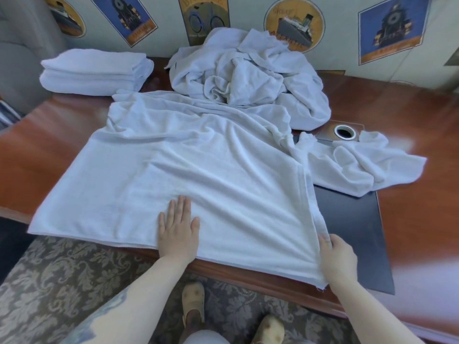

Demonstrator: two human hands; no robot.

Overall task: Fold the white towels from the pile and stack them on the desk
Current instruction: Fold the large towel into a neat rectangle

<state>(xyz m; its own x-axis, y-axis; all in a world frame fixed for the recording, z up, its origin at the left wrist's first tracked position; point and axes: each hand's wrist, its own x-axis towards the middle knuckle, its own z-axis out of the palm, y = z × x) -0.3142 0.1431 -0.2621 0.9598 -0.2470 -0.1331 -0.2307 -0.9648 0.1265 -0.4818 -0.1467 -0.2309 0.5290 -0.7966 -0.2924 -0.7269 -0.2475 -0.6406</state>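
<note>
With the left hand (pixel 177 227) pressing flat at centre frame, the right hand (pixel 336 255), pinching the spread white terry towel (pixel 198 170) at its lower-right edge, should pull taut before folding.

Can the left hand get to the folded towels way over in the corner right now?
Probably yes. The left hand lies flat on the spread towel, holding nothing, and the folded towels sit at the desk's far left with only bare desk between, though it looks like a long stretch.

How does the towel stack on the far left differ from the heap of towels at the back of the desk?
The folded stack lies in flat, squared layers; the heap is crumpled and loose. The stack sits low and compact; the heap rises higher and spreads wider. The stack stands apart, while the heap overlaps the spread towel. Both are white terry and rest on the wooden desk.
</note>
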